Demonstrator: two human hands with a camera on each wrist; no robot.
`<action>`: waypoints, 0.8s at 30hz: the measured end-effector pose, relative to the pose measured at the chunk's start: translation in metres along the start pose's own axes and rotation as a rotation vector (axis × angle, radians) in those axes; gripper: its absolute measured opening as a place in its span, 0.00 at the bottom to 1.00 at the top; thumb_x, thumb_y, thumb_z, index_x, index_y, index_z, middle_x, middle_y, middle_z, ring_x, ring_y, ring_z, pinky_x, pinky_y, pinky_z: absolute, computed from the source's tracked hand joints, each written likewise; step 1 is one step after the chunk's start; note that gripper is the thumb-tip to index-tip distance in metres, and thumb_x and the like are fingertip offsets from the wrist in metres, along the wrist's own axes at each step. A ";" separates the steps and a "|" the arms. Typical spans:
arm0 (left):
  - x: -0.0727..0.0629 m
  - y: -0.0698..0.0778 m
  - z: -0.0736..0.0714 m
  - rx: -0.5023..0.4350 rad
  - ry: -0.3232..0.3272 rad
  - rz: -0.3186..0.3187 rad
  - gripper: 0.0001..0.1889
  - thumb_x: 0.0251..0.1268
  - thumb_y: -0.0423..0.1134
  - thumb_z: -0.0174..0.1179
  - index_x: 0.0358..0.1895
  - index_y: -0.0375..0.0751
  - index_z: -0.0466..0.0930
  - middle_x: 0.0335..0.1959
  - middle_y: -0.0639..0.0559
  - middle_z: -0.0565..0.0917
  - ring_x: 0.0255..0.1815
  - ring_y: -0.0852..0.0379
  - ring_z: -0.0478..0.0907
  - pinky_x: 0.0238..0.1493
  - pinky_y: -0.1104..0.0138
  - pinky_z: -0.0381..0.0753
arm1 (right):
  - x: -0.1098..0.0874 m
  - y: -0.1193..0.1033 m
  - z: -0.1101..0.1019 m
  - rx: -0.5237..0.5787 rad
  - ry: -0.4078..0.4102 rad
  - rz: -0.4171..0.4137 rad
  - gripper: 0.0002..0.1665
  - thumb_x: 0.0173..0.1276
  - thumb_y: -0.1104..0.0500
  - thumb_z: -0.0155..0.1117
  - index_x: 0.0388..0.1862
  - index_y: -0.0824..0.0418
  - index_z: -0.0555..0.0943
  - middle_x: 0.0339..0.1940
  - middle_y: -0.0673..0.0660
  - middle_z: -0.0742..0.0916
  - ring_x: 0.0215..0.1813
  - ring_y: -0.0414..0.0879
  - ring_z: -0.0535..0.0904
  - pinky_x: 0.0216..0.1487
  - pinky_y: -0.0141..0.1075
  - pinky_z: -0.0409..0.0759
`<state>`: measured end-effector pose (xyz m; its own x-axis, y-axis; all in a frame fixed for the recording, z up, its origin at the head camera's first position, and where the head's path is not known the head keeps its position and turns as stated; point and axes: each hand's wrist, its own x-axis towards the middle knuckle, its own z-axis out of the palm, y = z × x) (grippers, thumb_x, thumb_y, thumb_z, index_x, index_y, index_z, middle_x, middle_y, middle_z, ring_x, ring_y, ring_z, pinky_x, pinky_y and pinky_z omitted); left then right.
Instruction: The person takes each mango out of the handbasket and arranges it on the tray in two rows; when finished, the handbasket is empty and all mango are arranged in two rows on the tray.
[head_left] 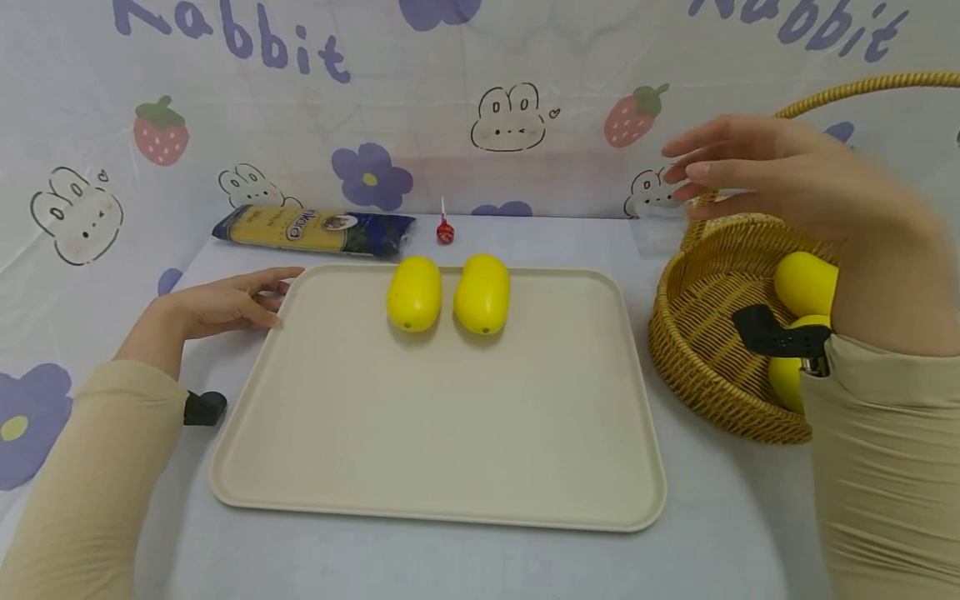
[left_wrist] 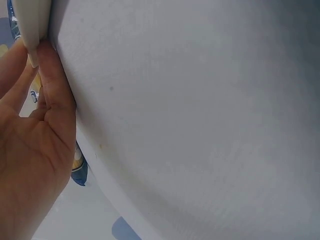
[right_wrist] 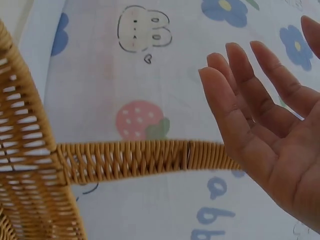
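My left hand [head_left: 225, 305] pinches the far left corner of a beige tray [head_left: 450, 433], its thumb and fingers at the rim. In the left wrist view the tray's edge [left_wrist: 31, 25] sits between thumb and fingers. Two smooth yellow oblong fruits [head_left: 414, 294] stand side by side near the tray's far edge. Held up over a wicker basket [head_left: 693, 392], my right hand [head_left: 780, 175] has loosely spread fingers and holds nothing. Its palm [right_wrist: 295, 160] shows beside the basket handle [right_wrist: 125, 161] in the right wrist view. Several yellow fruits [head_left: 802, 279] lie inside the basket, partly hidden by my right arm.
Behind the tray lie a blue and yellow pasta packet [head_left: 307, 231] and a red lollipop [head_left: 446, 231]. A white cloth [head_left: 510, 121] printed with rabbits, strawberries and flowers hangs at the back. The basket's tall handle [head_left: 870, 86] arches up on the right.
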<state>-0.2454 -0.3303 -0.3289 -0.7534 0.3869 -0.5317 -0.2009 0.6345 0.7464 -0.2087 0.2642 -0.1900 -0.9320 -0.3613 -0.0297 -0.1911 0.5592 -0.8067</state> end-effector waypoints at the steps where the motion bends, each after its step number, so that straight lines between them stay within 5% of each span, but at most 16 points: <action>1: 0.000 0.000 0.000 0.000 0.000 -0.001 0.49 0.62 0.34 0.63 0.81 0.54 0.40 0.74 0.44 0.50 0.61 0.58 0.66 0.60 0.68 0.70 | -0.001 0.003 -0.003 -0.006 0.000 0.003 0.23 0.75 0.55 0.55 0.67 0.50 0.71 0.58 0.42 0.81 0.55 0.35 0.80 0.48 0.21 0.79; 11: -0.002 0.002 0.001 -0.003 0.002 0.001 0.50 0.62 0.34 0.63 0.81 0.54 0.40 0.74 0.43 0.50 0.61 0.59 0.67 0.58 0.70 0.71 | -0.009 0.040 -0.039 0.001 0.020 0.054 0.20 0.77 0.59 0.51 0.65 0.47 0.71 0.54 0.38 0.82 0.51 0.30 0.81 0.45 0.20 0.79; 18: -0.002 0.001 0.001 -0.003 0.002 0.002 0.50 0.62 0.34 0.63 0.81 0.54 0.40 0.73 0.44 0.51 0.59 0.63 0.69 0.57 0.71 0.71 | -0.011 0.059 -0.053 -0.179 0.061 0.185 0.28 0.77 0.46 0.50 0.72 0.52 0.64 0.48 0.30 0.76 0.47 0.23 0.76 0.38 0.15 0.74; 24: -0.001 0.000 0.001 -0.002 0.001 0.005 0.50 0.61 0.34 0.63 0.81 0.54 0.41 0.72 0.45 0.51 0.58 0.64 0.70 0.56 0.72 0.71 | -0.010 0.081 -0.061 -0.106 0.065 0.193 0.20 0.78 0.51 0.50 0.66 0.44 0.67 0.46 0.30 0.78 0.45 0.25 0.78 0.39 0.18 0.77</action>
<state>-0.2443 -0.3304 -0.3289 -0.7550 0.3892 -0.5277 -0.1988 0.6311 0.7498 -0.2338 0.3584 -0.2186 -0.9717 -0.1929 -0.1366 -0.0352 0.6895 -0.7234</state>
